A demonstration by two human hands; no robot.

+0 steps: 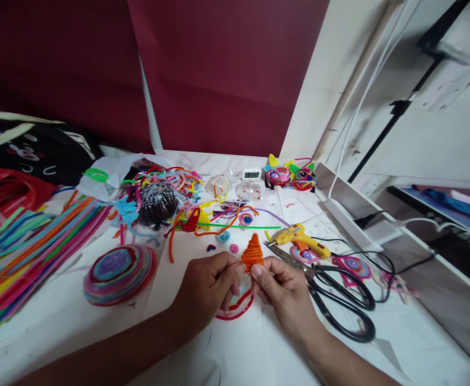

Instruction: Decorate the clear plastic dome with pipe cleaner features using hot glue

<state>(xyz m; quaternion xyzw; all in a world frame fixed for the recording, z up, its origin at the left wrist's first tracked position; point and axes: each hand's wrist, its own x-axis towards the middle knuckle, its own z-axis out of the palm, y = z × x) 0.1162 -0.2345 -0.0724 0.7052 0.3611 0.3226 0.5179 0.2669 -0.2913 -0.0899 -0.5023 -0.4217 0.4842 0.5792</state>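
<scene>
Both my hands meet over the middle of the white table (259, 348) and pinch a small orange cone (253, 252) wound from pipe cleaner. My left hand (208, 287) grips the cone's left side with thumb and fingers closed. My right hand (281, 287) pinches its lower right edge, thumb on top. Under my hands lies a red pipe-cleaner arc (237, 311). Black scissors (339, 297) lie just right of my right hand, and a yellow glue gun (303, 241) sits beyond them.
A heap of straight coloured pipe cleaners (29, 241) fills the left side, with a flat coiled multicolour disc (118, 273) nearby. A tangle of pipe cleaners (162, 193), clear domes (248, 190), a small clock (252, 173) and colourful figures (291, 176) stand at the back. Black cables (379, 262) run right.
</scene>
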